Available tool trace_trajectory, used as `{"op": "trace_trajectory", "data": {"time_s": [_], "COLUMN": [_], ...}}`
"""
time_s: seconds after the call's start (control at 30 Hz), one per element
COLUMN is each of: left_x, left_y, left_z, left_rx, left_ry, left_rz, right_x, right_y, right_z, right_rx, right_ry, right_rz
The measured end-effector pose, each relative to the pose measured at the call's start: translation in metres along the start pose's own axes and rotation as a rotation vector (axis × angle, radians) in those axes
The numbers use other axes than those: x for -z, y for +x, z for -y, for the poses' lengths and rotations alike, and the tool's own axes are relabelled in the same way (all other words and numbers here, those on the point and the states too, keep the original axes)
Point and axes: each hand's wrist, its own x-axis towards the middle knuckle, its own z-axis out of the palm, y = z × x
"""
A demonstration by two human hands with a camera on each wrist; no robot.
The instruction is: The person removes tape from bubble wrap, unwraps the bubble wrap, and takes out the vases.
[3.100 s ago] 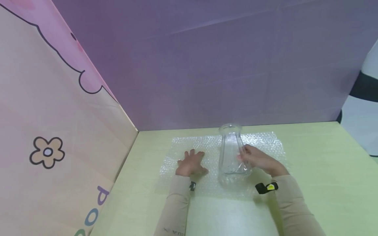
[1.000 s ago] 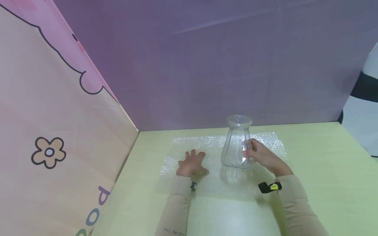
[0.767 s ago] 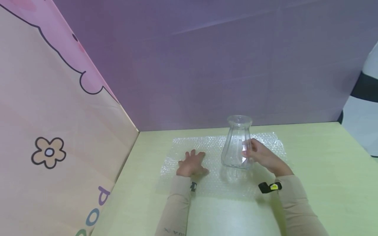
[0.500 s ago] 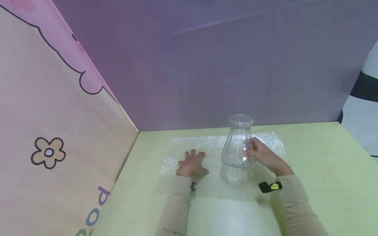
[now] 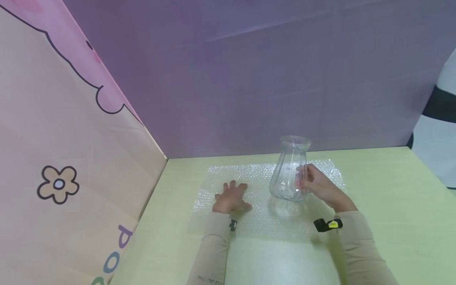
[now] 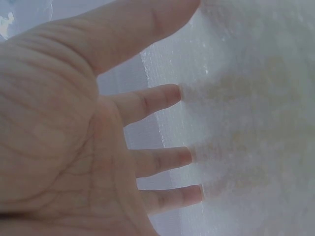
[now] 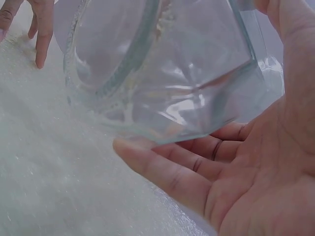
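Observation:
A clear glass vase (image 5: pixel 287 176) with flat facets and a flared rim is in my right hand (image 5: pixel 322 190), whose fingers and thumb grip its right side. It stands slightly tilted, close over a sheet of bubble wrap (image 5: pixel 258 217). In the right wrist view, the fingers curl by the lower part of the vase (image 7: pixel 167 93). To the left, my left hand (image 5: pixel 231 198) rests on the bubble wrap with its fingers spread. The left wrist view shows those fingertips on the bubble wrap (image 6: pixel 256 123), palm facing the camera.
The bubble wrap lies flat on a pale yellow-green table (image 5: pixel 384 206). A purple wall panel (image 5: pixel 249 79) rises at the table's back edge. On the left is a wall (image 5: pixel 107 158) with a printed flower, and a black-and-white panel (image 5: pixel 438 130) stands at the far right.
The vase was tipped with its mouth away from me; my right hand has turned it more upright and carried it slightly up and right. The left hand has stayed in place.

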Motion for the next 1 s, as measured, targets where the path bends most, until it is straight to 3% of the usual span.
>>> {"op": "trace_trajectory", "data": {"time_s": [0.67, 1.0], "left_x": [0.0006, 0.0018], "left_y": [-0.0009, -0.0011], "left_z": [-0.0007, -0.0015], "left_rx": [-0.003, 0.004], "left_ry": [-0.007, -0.016], "left_rz": [0.001, 0.008], "right_x": [0.0044, 0.0082], "right_y": [-0.0003, 0.0005], "right_z": [0.0002, 0.0010], "right_rx": [-0.031, -0.003], "right_ry": [-0.039, -0.082], "right_rz": [-0.062, -0.123]}}
